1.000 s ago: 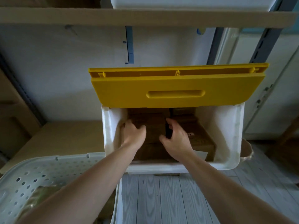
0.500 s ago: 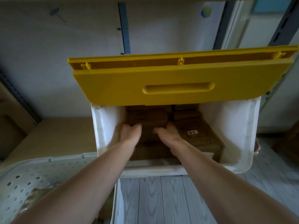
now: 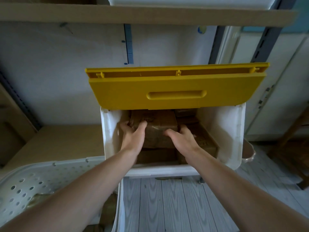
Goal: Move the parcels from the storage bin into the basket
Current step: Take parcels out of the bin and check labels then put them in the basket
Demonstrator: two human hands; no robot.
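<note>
Parcel (image 3: 158,126) in brown wrapping is gripped at the centre of the frame, inside the white storage bin (image 3: 232,131), under the raised yellow lid (image 3: 175,91). It is clasped from both sides: left hand (image 3: 133,136) curled round one edge, right hand (image 3: 182,139) round the other. More parcels are seen beneath. The perforated basket (image 3: 33,178) is placed at lower left.

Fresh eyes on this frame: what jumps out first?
The bright yellow plastic flap lid with a moulded handle, raised above the white plastic storage bin at centre. Below it, the left hand and right hand grip either side of a brown taped cardboard parcel on top of more brown parcels in the bin. At lower left sits the white perforated plastic basket.
</note>
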